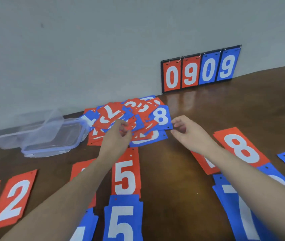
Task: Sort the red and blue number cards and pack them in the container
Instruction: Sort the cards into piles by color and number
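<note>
The mixed pile (129, 119) of red and blue number cards is lying at twelve o'clock on the table (207, 115), with the clear container (16, 134) and its lid (55, 141) sitting at ten o'clock, holding no cards; sorted cards are spreading along the near edge, the red 5 (127, 174) above the blue 5 (121, 221) at six o'clock, the red 8 (240, 146) at three o'clock; the likely slip is the loose heap sliding when one card is being tugged from under others, dragging neighbours off or mixing colours; thin cards may also be coming up two at a time; the left hand (116, 134) is reaching into the pile's near edge, fingers curling onto a red card, seemingly pinching it; the right hand (183, 129) is hovering at the blue 8 (161, 117) card's corner, fingers loosely bent, seemingly holding nothing
</note>
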`<move>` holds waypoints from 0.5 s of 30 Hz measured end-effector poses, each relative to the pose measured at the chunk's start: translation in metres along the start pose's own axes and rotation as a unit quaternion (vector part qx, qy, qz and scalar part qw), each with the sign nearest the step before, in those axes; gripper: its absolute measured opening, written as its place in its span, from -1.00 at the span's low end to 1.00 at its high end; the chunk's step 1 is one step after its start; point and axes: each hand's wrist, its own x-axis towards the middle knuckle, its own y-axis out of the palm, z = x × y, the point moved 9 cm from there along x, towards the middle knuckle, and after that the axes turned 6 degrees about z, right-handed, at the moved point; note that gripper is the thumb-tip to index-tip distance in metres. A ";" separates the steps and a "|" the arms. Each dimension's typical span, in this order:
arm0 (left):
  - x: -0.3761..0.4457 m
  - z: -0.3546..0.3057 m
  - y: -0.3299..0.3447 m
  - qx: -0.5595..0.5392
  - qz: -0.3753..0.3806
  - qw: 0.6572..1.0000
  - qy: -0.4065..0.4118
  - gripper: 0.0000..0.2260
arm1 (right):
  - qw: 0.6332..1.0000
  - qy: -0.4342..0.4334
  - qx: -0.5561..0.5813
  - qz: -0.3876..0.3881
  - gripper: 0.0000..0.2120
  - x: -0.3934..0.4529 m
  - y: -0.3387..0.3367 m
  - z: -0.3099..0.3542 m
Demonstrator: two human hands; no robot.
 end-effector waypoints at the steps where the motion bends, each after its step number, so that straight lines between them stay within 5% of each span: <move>1: 0.001 0.009 -0.010 0.005 -0.008 1.000 -0.006 -0.87 | 1.000 0.001 0.000 0.008 -0.77 0.005 0.008 0.005; 9: 0.018 0.068 -0.059 0.030 -0.041 0.998 -0.027 -0.83 | 0.998 -0.022 -0.022 0.061 -0.80 0.048 0.060 0.039; 15: 0.055 0.068 -0.061 0.081 -0.081 0.993 0.043 -0.84 | 0.998 -0.022 -0.040 0.050 -0.77 0.091 0.066 0.038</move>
